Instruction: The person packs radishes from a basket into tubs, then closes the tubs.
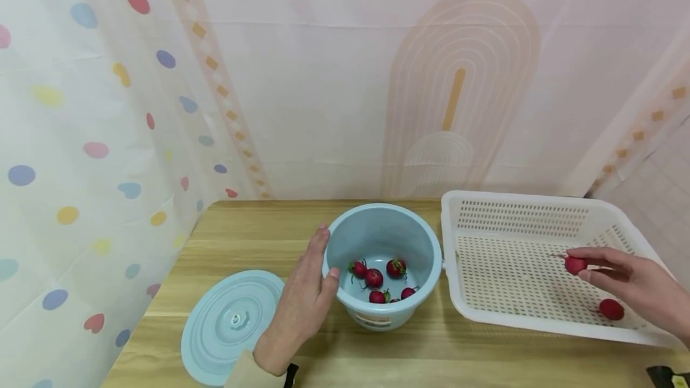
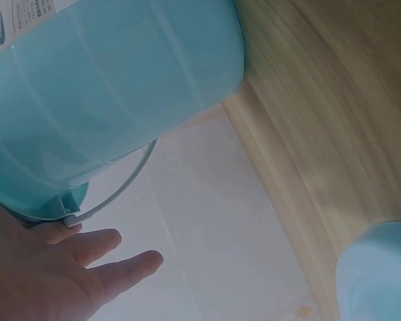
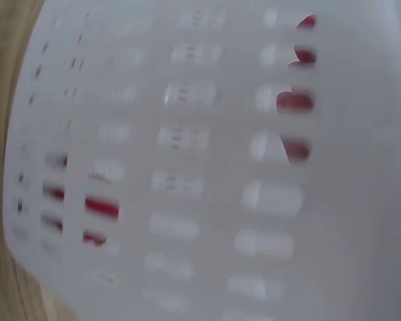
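Over on the right, the right hand [image 1: 633, 283] is inside the white perforated basket [image 1: 517, 214], and its fingers [image 1: 598, 254] are pinching a small red radish [image 1: 575, 264] at the tips, thumb below, forefinger on top. A second radish [image 1: 611, 309] lies on the basket floor just beside the hand, near the front wall. The right wrist view is blurred, but red patches show through the basket's slots [image 3: 101, 207].

Across to the left: the left hand [image 1: 302, 307] rests flat against the outer wall of the pale blue bucket [image 1: 377, 316], fingers straight and relaxed, fingertips up at the rim, thumb on the front of the wall. It grips nothing. From the left wrist view you see the bucket's side [image 2: 113, 100] and its thin handle hanging by the outstretched fingers [image 2: 123, 267].

Inside the bucket, several red radishes [image 1: 373, 278] with green stalks sit on the bottom, clustered toward the front. The bucket stands on the wooden worktop [image 1: 259, 238], just beside the basket's left wall. The bucket's round blue lid [image 1: 226, 325] lies flat on the worktop to the left of the left hand, close to the front edge.
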Tool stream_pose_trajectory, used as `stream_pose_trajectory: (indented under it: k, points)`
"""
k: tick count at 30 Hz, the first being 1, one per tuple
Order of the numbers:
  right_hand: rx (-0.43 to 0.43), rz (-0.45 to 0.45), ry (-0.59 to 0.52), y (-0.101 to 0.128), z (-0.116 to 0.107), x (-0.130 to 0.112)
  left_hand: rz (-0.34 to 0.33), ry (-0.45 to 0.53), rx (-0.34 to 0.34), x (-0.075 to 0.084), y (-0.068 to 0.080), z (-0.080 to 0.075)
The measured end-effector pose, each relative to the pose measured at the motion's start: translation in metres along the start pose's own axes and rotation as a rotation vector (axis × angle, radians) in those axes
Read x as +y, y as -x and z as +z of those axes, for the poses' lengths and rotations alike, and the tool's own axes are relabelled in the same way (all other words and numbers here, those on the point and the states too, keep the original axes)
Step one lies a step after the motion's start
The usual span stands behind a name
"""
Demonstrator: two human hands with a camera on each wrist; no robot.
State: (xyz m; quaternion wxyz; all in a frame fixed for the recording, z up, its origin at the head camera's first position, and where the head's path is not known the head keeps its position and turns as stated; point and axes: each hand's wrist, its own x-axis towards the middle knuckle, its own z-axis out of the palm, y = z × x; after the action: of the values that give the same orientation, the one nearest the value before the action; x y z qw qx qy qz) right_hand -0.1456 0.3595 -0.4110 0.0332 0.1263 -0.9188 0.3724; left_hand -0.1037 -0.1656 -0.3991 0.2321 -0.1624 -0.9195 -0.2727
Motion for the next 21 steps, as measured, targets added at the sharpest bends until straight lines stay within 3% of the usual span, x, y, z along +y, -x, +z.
stream_pose_trajectory:
  k: [21]
  points:
    - [0.101,-0.1,-0.208,0.006,0.01,-0.039,-0.008,0.013,-0.009,0.001,0.001,-0.001]
